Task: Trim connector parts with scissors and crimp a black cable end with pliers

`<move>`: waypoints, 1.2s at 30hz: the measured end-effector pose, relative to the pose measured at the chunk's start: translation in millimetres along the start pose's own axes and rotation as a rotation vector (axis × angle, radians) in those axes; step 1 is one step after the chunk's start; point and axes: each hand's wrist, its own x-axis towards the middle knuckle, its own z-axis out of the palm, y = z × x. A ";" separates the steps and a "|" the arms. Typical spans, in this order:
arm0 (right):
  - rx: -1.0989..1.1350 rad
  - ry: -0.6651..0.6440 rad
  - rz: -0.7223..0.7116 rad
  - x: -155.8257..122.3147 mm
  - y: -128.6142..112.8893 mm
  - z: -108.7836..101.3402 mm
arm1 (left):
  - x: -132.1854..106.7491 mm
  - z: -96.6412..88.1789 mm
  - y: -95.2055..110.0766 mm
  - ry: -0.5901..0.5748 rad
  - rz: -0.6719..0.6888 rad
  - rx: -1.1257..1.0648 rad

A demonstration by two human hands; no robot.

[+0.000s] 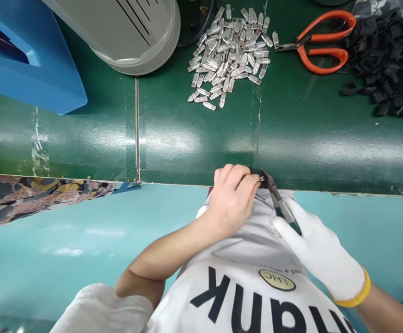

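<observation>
My left hand [231, 199] is bare and closed at the table's front edge. Between its thumb and forefinger is a small silvery metal piece [262, 178], mostly hidden by the fingers. My right hand [315, 245] wears a white knitted glove with a yellow cuff and is wrapped round the green handles of a pair of pliers [276, 194]. The pliers' dark jaws lie right beside the metal piece; I cannot tell whether they grip it. A thin grey cable [264, 201] shows just below the left fingertips, in front of the shirt.
On the green table [194, 134] lies a pile of small silvery metal pieces [229, 51]. Orange-handled scissors [321, 41] and a heap of black parts [388, 60] are at the right. A grey machine housing [135, 32] and a blue plastic bin [49, 64] stand at the left.
</observation>
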 end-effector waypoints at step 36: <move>0.132 -0.095 0.176 3.2 -9.0 -6.1 | 6.2 11.3 -2.2 0.034 0.118 0.084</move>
